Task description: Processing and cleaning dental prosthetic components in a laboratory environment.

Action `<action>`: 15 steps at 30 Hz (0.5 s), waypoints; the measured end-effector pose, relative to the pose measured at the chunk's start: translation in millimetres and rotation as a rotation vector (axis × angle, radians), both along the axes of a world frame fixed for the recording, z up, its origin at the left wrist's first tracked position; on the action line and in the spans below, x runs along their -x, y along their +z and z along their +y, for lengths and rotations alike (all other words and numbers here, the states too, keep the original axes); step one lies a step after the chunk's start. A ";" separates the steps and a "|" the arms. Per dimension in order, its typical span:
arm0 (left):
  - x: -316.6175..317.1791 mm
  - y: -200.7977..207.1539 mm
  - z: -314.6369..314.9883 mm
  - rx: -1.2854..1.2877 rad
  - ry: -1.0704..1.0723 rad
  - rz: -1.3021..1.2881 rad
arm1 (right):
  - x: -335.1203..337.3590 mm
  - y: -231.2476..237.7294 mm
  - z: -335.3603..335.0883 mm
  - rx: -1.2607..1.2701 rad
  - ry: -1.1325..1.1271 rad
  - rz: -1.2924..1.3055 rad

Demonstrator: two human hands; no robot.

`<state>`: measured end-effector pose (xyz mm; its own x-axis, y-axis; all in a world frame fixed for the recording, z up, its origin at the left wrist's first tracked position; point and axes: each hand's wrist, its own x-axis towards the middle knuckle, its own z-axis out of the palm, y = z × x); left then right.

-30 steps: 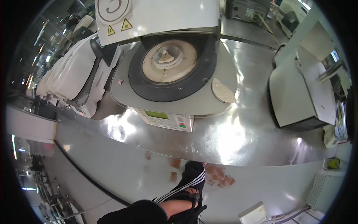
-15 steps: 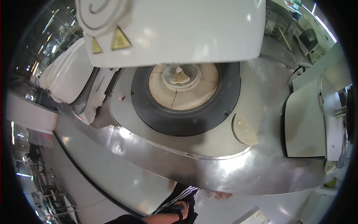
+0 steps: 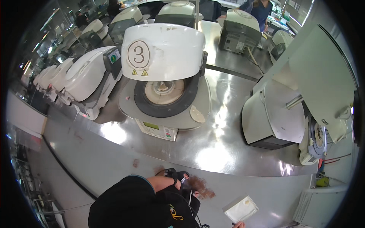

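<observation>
My right hand (image 3: 239, 225) shows only at the lower edge, its fingers gripping the near rim of a shallow white tray (image 3: 242, 209). The tray is held out over the floor, and a faint brownish mark is on it. My left hand (image 3: 177, 185) hangs low by my body, a black band on its wrist; its fingers are mostly hidden. Ahead stands a white furnace (image 3: 163, 53) with its hood raised. A pale piece (image 3: 162, 86) rests on a small round holder in the centre of its base (image 3: 146, 99). Neither hand touches the furnace.
A cream half-round plate (image 3: 197, 114) and a small pink bit (image 3: 127, 98) lie on the furnace's base. More white furnaces (image 3: 87, 74) line the steel bench (image 3: 178, 152). At right stands a grey-white cabinet-like machine (image 3: 273, 110). A person (image 3: 259, 13) stands far back.
My view has drawn back from the furnace, so it looks smaller and the machines behind it show. More of the white tray is visible, with my right hand at its rim.
</observation>
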<state>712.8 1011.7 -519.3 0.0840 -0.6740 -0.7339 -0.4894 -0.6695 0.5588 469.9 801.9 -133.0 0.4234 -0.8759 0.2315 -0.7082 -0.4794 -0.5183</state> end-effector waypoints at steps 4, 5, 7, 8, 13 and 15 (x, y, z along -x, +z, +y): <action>1.3 -22.0 1.4 0.571 -0.107 -0.300 | 55.5 -9.1 -31.1 -0.083 -0.013 -0.041; -1.5 -25.5 -3.0 0.677 -0.140 -0.386 | 71.8 -10.2 -39.8 -0.087 -0.020 -0.044; -3.9 -17.1 -36.4 0.319 0.001 -0.120 | 107.1 -13.5 -68.3 -0.056 -0.036 -0.024; 2.9 -15.3 -54.3 0.318 0.017 -0.118 | 122.2 -9.5 -81.9 -0.057 -0.021 -0.019; 51.3 -12.6 -161.4 -0.068 1.267 -0.085 | 218.1 6.3 -162.9 -0.056 0.063 0.023; 95.3 -16.5 -177.0 0.065 0.203 -0.454 | 248.0 13.5 -205.8 -0.140 0.099 -0.019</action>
